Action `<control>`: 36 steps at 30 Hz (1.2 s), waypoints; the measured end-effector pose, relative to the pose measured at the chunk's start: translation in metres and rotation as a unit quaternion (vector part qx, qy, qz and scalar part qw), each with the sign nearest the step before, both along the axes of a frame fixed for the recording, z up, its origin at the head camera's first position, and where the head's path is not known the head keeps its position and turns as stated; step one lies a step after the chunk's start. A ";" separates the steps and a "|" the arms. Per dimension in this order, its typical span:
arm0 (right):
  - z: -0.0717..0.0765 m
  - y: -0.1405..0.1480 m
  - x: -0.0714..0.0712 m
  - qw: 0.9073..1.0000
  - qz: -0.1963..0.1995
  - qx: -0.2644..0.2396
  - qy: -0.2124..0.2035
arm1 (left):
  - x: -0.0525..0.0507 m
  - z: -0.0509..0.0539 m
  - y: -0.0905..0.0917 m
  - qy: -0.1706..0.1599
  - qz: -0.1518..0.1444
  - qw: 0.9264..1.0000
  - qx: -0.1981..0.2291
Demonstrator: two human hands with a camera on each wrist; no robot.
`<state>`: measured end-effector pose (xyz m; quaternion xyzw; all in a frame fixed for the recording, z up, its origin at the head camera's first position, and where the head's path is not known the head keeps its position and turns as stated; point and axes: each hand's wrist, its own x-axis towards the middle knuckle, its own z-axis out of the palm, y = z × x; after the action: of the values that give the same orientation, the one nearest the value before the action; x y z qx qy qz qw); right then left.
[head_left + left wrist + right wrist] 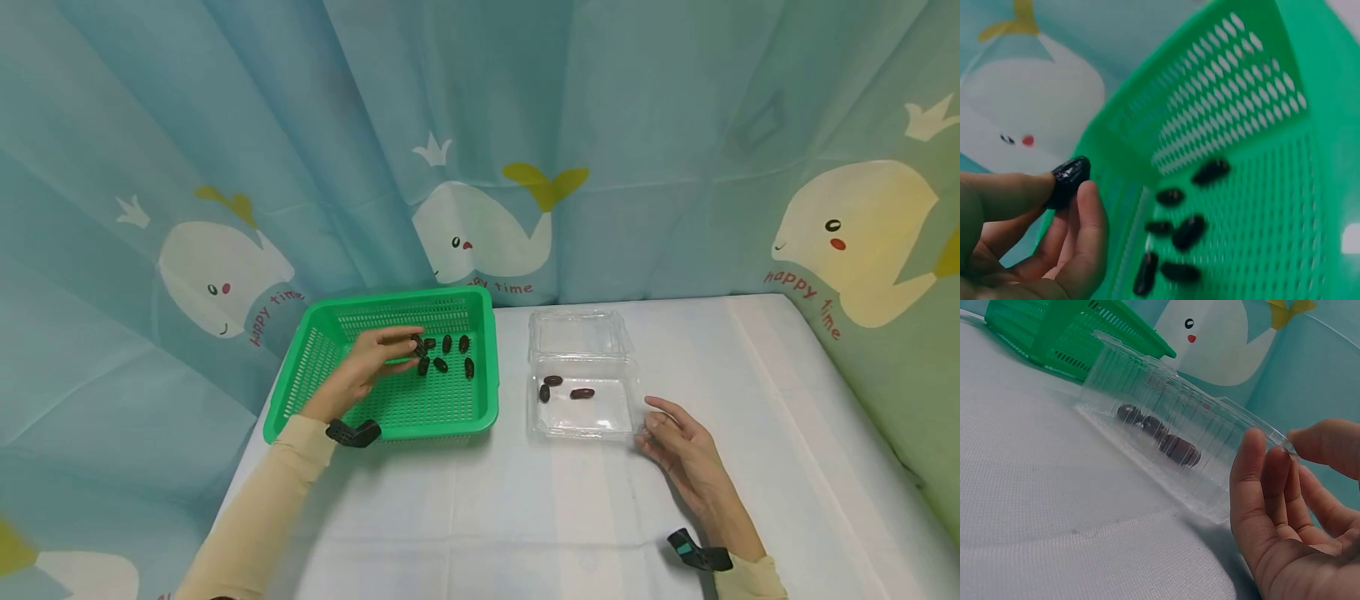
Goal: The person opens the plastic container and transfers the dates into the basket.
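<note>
My left hand (365, 360) is over a green plastic basket (378, 433), pinching a dark, glossy date (1071, 181) between thumb and fingers. Several more dates (440, 365) lie on the basket's perforated floor, below and to the right of that hand. To the right stands a clear plastic box (611, 421) with 3 dates (582, 393) inside, brownish where the light catches them. At its near right corner, my right hand (686, 458) pinches the rim (1260, 424), thumb on top and fingers against the outer wall.
The box's hinged clear lid (577, 335) lies folded back toward the curtain. A white cloth (525, 517) covers the table. Behind it hangs a blue curtain (645, 233) with printed whales, touching the table's back edge. Each wrist wears a black strap.
</note>
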<state>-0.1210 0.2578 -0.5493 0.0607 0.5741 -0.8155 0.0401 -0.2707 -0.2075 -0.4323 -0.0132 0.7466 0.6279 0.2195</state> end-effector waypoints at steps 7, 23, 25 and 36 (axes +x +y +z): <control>-0.001 0.000 0.000 1.000 0.001 -0.002 0.000 | -0.010 -0.004 -0.011 0.011 -0.019 0.995 -0.093; -0.002 0.001 0.000 1.000 0.004 -0.007 0.002 | -0.021 -0.020 -0.018 0.072 -0.051 0.974 -0.208; -0.002 0.001 0.000 1.000 0.004 -0.008 0.001 | -0.021 -0.020 -0.018 0.072 -0.053 0.972 -0.217; -0.003 0.002 -0.001 1.000 0.006 -0.007 0.001 | -0.023 -0.025 -0.015 0.076 -0.050 0.953 -0.290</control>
<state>-0.1217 0.2596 -0.5522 0.0566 0.5687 -0.8194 0.0447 -0.2940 -0.2222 -0.4576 0.0090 0.9108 0.3713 0.1802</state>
